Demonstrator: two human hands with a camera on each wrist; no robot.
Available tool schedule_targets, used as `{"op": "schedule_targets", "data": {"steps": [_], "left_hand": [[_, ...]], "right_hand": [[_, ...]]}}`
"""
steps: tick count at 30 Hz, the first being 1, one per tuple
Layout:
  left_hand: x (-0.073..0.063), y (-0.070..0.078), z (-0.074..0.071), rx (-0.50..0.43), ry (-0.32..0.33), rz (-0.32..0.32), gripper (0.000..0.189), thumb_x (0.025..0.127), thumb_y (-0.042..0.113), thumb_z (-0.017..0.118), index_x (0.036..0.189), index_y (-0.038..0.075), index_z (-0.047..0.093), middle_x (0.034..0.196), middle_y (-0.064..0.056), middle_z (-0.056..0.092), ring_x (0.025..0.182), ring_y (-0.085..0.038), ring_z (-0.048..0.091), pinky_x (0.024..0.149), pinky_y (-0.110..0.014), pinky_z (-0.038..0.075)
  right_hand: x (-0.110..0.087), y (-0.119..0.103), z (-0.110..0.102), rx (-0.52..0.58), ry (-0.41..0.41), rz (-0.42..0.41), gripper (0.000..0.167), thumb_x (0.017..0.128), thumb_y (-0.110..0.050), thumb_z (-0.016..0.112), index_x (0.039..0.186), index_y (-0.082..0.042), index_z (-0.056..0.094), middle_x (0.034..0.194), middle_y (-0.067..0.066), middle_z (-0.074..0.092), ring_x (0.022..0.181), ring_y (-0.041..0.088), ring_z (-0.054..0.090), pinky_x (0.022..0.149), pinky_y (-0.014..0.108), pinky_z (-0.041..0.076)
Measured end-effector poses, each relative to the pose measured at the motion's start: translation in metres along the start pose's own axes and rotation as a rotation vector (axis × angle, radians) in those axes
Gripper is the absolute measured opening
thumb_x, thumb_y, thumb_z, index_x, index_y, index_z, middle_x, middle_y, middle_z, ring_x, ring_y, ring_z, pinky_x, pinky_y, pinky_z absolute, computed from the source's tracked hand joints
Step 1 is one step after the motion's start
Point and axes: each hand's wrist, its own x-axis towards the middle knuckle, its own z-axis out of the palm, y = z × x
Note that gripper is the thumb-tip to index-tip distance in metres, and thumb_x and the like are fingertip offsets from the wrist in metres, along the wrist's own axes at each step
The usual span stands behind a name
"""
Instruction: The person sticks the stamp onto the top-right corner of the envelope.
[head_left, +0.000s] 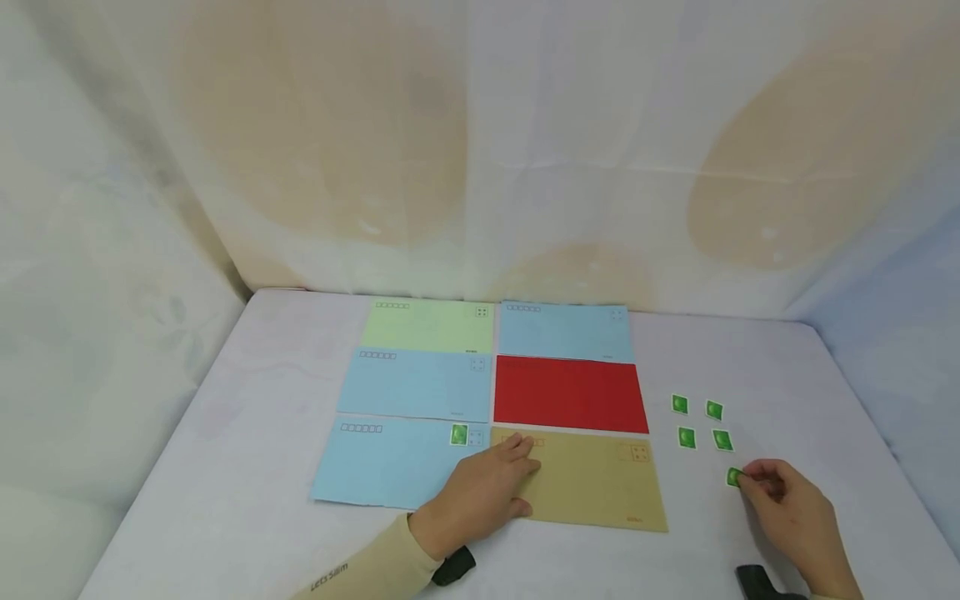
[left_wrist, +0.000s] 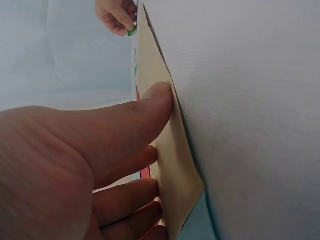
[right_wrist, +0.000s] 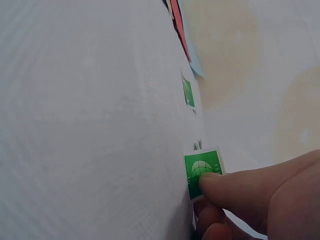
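Note:
My right hand (head_left: pixel 798 508) pinches a green postage stamp (right_wrist: pixel 202 172) between thumb and fingers, close over the table at the right. A pale globe pattern shows on its face, partly under the thumb. My left hand (head_left: pixel 483 492) rests on the left end of a tan envelope (head_left: pixel 585 483), its thumb (left_wrist: pixel 157 95) near the front edge and its fingers spread on the paper. Beside it lies a light blue envelope (head_left: pixel 382 467) with a green stamp (head_left: pixel 459 435) near its top right corner, just left of the printed square.
Several more green stamps (head_left: pixel 686 437) lie right of the envelopes. Behind the front pair are a red envelope (head_left: pixel 570 393), blue envelopes (head_left: pixel 412 387) (head_left: pixel 562 333) and a pale green envelope (head_left: pixel 427 325), in two columns. A curtain (head_left: pixel 480 150) hangs behind the white table (head_left: pixel 225 467).

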Motion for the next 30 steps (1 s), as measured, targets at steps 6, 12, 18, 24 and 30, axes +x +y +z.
{"op": "schedule_targets", "data": {"steps": [6,12,18,24,30], "left_hand": [[0.0,-0.001,0.0,0.003,0.008,0.005,0.054,0.084,0.031,0.083,0.131,0.012,0.067,0.149,-0.005,0.052,0.142,-0.019,0.043,0.106,-0.028,0.045],[0.0,-0.001,0.0,0.008,0.017,0.01,0.054,0.084,0.032,0.083,0.131,0.012,0.068,0.149,-0.006,0.052,0.142,-0.019,0.043,0.106,-0.028,0.045],[0.0,0.0,0.0,0.014,0.022,0.009,0.054,0.083,0.032,0.083,0.131,0.012,0.068,0.149,-0.006,0.052,0.141,-0.02,0.044,0.105,-0.027,0.046],[-0.001,0.0,-0.001,0.009,0.015,0.006,0.053,0.084,0.031,0.083,0.131,0.011,0.068,0.149,-0.006,0.052,0.142,-0.02,0.043,0.105,-0.027,0.046],[-0.001,0.0,-0.001,0.012,0.026,0.015,0.053,0.084,0.031,0.083,0.131,0.011,0.067,0.149,-0.006,0.052,0.141,-0.02,0.044,0.106,-0.028,0.046]], "right_hand": [[-0.001,0.001,-0.002,0.006,-0.003,-0.031,0.023,0.1,-0.016,0.058,0.113,0.004,0.058,0.096,0.018,0.066,0.085,0.028,0.058,0.061,0.029,0.042],[-0.003,-0.002,-0.004,0.021,0.022,-0.07,0.023,0.101,-0.015,0.056,0.114,0.004,0.057,0.1,0.021,0.066,0.089,0.03,0.059,0.058,0.022,0.042],[-0.007,-0.005,-0.004,0.022,0.063,-0.105,0.024,0.1,-0.012,0.057,0.118,0.004,0.057,0.104,0.023,0.064,0.089,0.027,0.056,0.057,0.018,0.04],[-0.014,-0.015,-0.006,0.046,0.097,-0.16,0.026,0.101,-0.014,0.06,0.121,0.002,0.057,0.106,0.022,0.065,0.082,0.01,0.055,0.056,0.015,0.04],[-0.021,-0.031,-0.008,0.075,0.131,-0.267,0.021,0.099,-0.012,0.064,0.115,0.001,0.061,0.102,0.021,0.068,0.073,-0.012,0.042,0.055,0.013,0.042]]}}
